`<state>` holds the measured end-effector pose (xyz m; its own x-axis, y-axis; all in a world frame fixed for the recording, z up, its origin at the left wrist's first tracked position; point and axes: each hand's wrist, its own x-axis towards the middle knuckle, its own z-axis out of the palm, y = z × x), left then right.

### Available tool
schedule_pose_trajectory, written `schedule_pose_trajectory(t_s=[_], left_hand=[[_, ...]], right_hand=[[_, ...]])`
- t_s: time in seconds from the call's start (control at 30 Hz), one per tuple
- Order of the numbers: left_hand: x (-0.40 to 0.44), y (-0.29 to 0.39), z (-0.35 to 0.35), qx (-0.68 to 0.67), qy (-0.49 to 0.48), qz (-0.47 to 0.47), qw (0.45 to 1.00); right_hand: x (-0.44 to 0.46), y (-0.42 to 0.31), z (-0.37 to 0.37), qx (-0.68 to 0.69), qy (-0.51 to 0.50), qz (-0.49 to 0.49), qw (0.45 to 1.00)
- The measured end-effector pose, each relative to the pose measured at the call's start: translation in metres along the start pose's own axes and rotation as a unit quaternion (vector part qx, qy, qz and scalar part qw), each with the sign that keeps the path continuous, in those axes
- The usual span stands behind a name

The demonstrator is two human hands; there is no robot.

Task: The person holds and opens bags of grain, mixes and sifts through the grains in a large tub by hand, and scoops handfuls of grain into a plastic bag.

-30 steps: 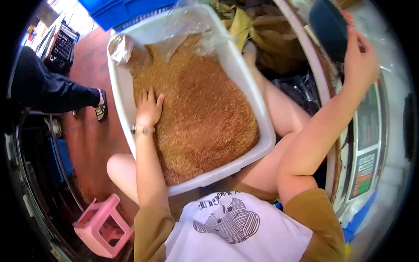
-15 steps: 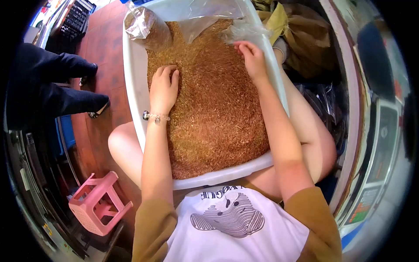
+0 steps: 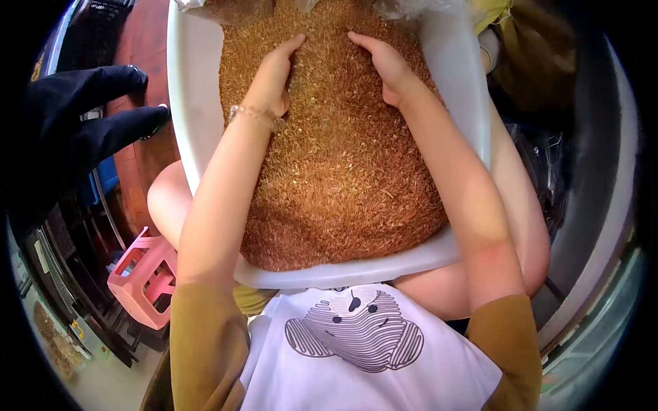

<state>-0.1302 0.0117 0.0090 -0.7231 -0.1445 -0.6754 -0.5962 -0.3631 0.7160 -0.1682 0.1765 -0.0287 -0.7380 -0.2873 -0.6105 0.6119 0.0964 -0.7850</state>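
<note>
In the head view, the step in hand looks to be working a heap of dry brown flakes with both hands, perhaps gathering or turning it. The heap lies loose in a white tub, mounded down the middle and reaching close to the near rim. The left hand, a beaded bracelet at its wrist, and the right hand rest in the far half of the heap, well apart, palms roughly facing. Their lower fingers are hidden, so I cannot tell whether either clutches any flakes or is loose. From this pose, a move inward would seem to call for level, even pressure and fingers kept low, so that little spills over the rim. Clear plastic lies at the far end, cut off by the frame. The tub sits between the person's bare legs. To the left are a reddish floor, a person in dark trousers and a pink stool; to the right, a brown sack and black plastic.
</note>
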Motion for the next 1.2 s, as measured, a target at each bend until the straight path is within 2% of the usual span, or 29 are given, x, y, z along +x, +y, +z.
schedule_pose_trajectory(t_s=[0.07, 0.1, 0.17, 0.23, 0.27, 0.37, 0.43, 0.5, 0.63, 0.77, 0.9, 0.93, 1.07, 1.2], left_hand=[[0.001, -0.003, -0.005, 0.0, 0.025, -0.009, 1.0], [0.003, -0.005, -0.012, -0.033, 0.007, -0.019, 0.999], [-0.001, -0.007, -0.021, -0.101, -0.027, -0.038, 0.994], [-0.019, -0.007, -0.026, -0.115, -0.017, -0.005, 0.993], [-0.027, -0.007, -0.028, -0.118, -0.013, 0.009, 0.993], [-0.04, -0.012, -0.038, -0.129, 0.016, 0.041, 0.991], [-0.071, -0.012, -0.034, -0.092, -0.004, 0.056, 0.994], [-0.085, -0.022, -0.046, -0.081, -0.075, 0.065, 0.992], [-0.119, -0.038, -0.055, -0.066, -0.146, 0.141, 0.977], [-0.153, -0.059, -0.057, 0.057, -0.078, 0.276, 0.956], [-0.174, -0.082, -0.067, 0.154, -0.075, 0.35, 0.921], [-0.184, -0.082, -0.066, 0.182, -0.047, 0.314, 0.93], [-0.193, -0.093, -0.07, 0.296, -0.037, 0.413, 0.861], [-0.199, -0.094, -0.075, 0.411, -0.074, 0.461, 0.783]], right_hand=[[-0.016, -0.007, 0.006, 0.036, 0.033, 0.019, 0.999], [-0.021, -0.006, 0.008, 0.053, 0.049, 0.027, 0.997], [-0.006, 0.003, -0.006, 0.098, -0.104, 0.005, 0.99], [-0.016, 0.0, -0.01, 0.112, -0.166, -0.014, 0.98], [-0.025, -0.002, 0.0, 0.06, -0.02, -0.025, 0.998], [-0.045, -0.021, 0.002, 0.241, -0.175, 0.078, 0.952], [-0.068, -0.019, 0.006, 0.165, -0.158, 0.035, 0.973], [-0.093, -0.016, 0.014, 0.104, -0.135, -0.041, 0.985], [-0.116, -0.003, 0.019, 0.089, -0.213, -0.048, 0.972], [-0.154, 0.005, 0.03, -0.016, -0.172, -0.13, 0.976], [-0.187, 0.029, 0.04, -0.055, -0.076, -0.216, 0.972], [-0.193, 0.035, 0.04, -0.065, -0.057, -0.246, 0.965], [-0.209, 0.046, 0.035, -0.135, -0.01, -0.331, 0.934], [-0.204, 0.04, 0.029, -0.207, -0.013, -0.38, 0.901]])
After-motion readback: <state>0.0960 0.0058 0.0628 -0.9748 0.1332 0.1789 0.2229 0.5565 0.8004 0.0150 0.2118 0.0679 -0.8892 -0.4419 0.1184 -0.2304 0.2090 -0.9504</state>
